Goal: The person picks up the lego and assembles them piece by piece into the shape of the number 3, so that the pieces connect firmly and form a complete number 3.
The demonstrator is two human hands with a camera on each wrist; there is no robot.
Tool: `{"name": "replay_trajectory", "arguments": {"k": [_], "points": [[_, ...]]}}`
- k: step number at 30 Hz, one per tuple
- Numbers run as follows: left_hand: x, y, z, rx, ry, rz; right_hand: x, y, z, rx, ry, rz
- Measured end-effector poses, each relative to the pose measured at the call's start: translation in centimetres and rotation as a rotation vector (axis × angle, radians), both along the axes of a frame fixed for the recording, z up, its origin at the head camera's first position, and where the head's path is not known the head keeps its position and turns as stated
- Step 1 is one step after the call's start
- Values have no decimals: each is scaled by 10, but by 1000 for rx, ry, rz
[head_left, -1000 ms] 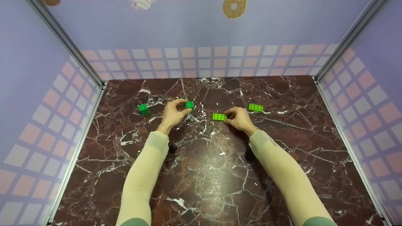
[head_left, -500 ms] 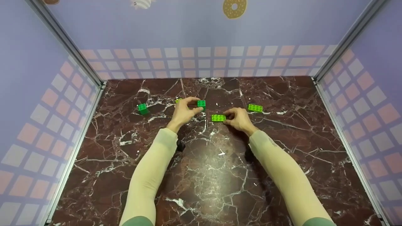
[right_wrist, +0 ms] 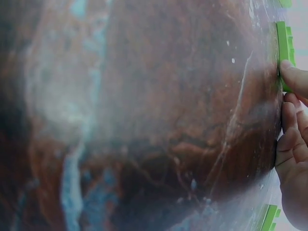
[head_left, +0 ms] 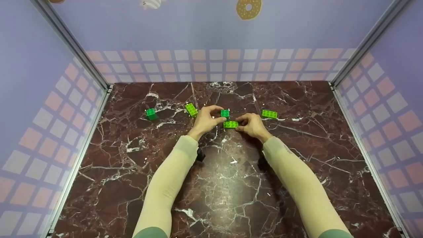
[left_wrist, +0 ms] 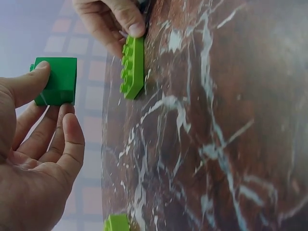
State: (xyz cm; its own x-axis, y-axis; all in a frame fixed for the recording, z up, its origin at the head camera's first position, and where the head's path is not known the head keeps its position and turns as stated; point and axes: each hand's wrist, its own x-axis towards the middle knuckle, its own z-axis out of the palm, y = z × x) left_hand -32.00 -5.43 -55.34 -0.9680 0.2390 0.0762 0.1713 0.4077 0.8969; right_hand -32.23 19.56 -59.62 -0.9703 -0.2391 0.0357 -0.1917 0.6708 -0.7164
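My left hand pinches a dark green square toy building brick between thumb and fingers. In the left wrist view that green brick is held up off the tabletop, studs facing away from the table. My right hand grips the right end of a lime green long brick, which lies flat on the table with its row of studs up. The green brick is just behind the lime one in the head view. From the right wrist, the thumb presses the near side of the lime brick.
Another dark green square brick stands at the left. A lime brick lies at an angle behind my left hand, and one more lime brick lies to the right. Patterned panels border the marbled tabletop.
My left hand has moved right with the dark green brick, closer to the lime brick, and uncovered the angled lime brick behind it. The right hand has hardly moved.
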Motion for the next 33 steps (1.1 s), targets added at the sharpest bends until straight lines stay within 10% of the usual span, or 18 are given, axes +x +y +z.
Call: {"name": "replay_trajectory", "arguments": {"k": [33], "points": [[-3, 37, -18, -118, -69, -39, -3, 8, 1, -92, -45, 31]]}}
